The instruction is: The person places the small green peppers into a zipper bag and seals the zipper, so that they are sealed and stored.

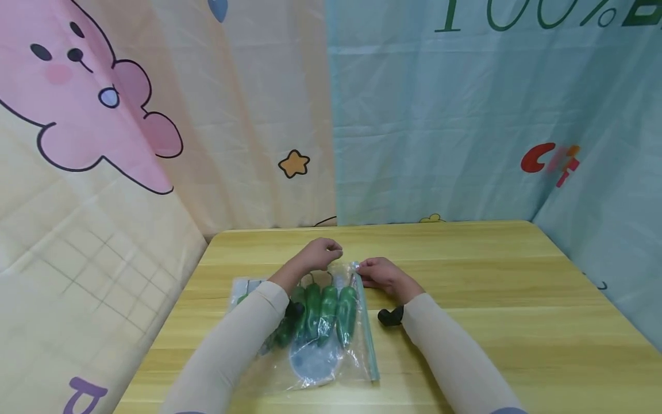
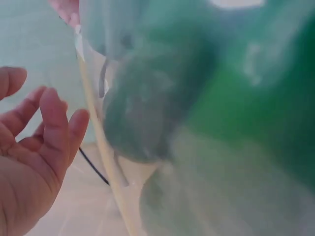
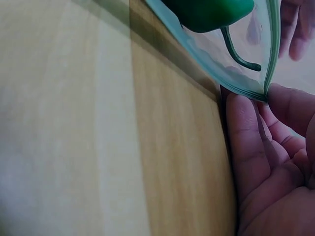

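A clear zip bag [image 1: 357, 368] with a teal zip strip [image 1: 370, 345] lies on the table, holding several green peppers [image 1: 346, 315]. At the zip's far corner my right hand [image 1: 383, 272] pinches the bag between thumb and fingers. In the right wrist view the zip edges [image 3: 197, 55] part away from that corner, with a pepper [image 3: 216, 12] and its curved stem inside. My left hand [image 1: 319, 254] hovers above the bag's far edge; its loosely bent fingers hold nothing in the left wrist view. My left forearm hides some of the peppers.
The wooden table [image 1: 491, 322] extends to the right of the bag. Printed curtains [image 1: 248, 144] hang behind and beside it. A pale round patch [image 1: 315, 362] shows on the bag. A black wrist mount [image 1: 390, 316] sits at the right cuff.
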The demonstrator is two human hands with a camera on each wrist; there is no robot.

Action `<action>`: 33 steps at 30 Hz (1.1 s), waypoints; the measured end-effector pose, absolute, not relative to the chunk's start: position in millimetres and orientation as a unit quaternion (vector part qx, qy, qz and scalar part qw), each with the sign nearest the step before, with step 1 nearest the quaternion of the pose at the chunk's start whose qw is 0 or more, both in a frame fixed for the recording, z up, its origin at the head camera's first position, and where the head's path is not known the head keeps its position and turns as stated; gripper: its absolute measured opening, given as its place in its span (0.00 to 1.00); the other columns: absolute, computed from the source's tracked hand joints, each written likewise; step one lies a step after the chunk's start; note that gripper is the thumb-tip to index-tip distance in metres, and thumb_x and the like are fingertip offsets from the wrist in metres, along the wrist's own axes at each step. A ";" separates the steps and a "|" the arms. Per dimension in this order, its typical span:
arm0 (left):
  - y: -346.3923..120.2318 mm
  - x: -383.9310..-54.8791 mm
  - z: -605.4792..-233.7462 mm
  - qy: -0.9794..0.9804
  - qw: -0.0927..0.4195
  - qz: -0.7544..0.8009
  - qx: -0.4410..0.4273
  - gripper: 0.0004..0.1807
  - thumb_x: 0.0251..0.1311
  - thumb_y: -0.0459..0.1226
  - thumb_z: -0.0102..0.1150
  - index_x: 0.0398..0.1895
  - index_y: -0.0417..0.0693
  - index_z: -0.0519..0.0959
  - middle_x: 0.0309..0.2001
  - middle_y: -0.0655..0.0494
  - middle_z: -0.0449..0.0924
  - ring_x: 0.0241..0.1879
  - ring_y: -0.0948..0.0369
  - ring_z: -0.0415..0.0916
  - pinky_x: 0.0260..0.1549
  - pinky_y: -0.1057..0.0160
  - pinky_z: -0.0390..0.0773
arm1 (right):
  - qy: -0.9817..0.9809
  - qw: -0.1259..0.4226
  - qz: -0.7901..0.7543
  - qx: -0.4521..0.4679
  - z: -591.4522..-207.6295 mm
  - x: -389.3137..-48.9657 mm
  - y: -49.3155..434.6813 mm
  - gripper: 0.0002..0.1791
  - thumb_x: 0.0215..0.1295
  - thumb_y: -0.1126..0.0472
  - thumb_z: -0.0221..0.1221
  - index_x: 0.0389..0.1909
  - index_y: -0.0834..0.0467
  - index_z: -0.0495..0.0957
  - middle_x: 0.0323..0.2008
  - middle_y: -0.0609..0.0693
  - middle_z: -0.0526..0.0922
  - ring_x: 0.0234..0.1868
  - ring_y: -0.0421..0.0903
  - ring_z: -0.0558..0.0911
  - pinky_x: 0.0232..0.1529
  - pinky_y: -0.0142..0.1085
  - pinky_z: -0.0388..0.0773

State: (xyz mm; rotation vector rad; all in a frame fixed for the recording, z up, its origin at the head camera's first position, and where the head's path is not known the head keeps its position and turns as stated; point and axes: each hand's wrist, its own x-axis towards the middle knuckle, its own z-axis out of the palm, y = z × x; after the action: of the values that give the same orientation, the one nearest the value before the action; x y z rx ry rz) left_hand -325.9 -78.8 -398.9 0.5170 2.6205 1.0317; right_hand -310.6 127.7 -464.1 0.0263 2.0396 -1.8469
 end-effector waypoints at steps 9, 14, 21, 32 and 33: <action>-63.3 -336.8 -402.6 0.888 0.259 0.356 0.133 0.15 0.74 0.41 0.47 0.44 0.37 0.79 0.24 0.55 0.68 0.24 0.59 0.67 0.27 0.63 0.75 | 0.735 0.193 -0.650 0.008 -467.1 -307.2 130.9 0.07 0.73 0.65 0.55 0.43 0.66 0.77 0.39 0.55 0.79 0.36 0.45 0.79 0.40 0.34 0.82; -57.1 -341.1 -403.3 0.879 0.301 0.351 0.113 0.15 0.73 0.41 0.48 0.35 0.40 0.79 0.28 0.53 0.72 0.24 0.60 0.69 0.24 0.66 0.73 | 0.724 0.181 -0.665 -0.003 -468.7 -306.0 130.1 0.07 0.72 0.67 0.54 0.42 0.67 0.77 0.38 0.55 0.80 0.36 0.44 0.80 0.39 0.34 0.82; -59.7 -345.3 -407.2 0.856 0.342 0.374 0.105 0.12 0.71 0.39 0.51 0.33 0.42 0.79 0.30 0.52 0.73 0.27 0.59 0.71 0.27 0.66 0.73 | 0.730 0.171 -0.662 -0.006 -466.7 -307.9 128.4 0.07 0.71 0.67 0.56 0.42 0.68 0.78 0.39 0.55 0.80 0.36 0.44 0.80 0.38 0.33 0.82; -63.9 -348.1 -410.6 0.841 0.352 0.405 0.073 0.09 0.71 0.39 0.53 0.40 0.43 0.80 0.35 0.51 0.75 0.35 0.57 0.73 0.33 0.64 0.73 | 0.744 0.170 -0.646 0.005 -464.8 -308.3 126.6 0.07 0.72 0.66 0.56 0.42 0.66 0.79 0.39 0.55 0.80 0.35 0.44 0.80 0.38 0.34 0.82; -63.9 -348.0 -411.2 0.840 0.353 0.405 0.072 0.09 0.71 0.39 0.53 0.41 0.43 0.81 0.35 0.51 0.75 0.36 0.57 0.73 0.33 0.64 0.73 | 0.743 0.170 -0.648 0.007 -465.7 -308.5 126.7 0.07 0.71 0.66 0.56 0.42 0.66 0.79 0.39 0.55 0.80 0.35 0.44 0.80 0.37 0.33 0.82</action>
State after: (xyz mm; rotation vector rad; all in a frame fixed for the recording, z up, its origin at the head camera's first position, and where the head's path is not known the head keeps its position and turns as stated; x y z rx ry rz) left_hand -348.0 -63.9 -411.2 0.1862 2.1727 1.0473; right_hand -308.5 126.7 -465.7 0.0186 2.1104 -1.8403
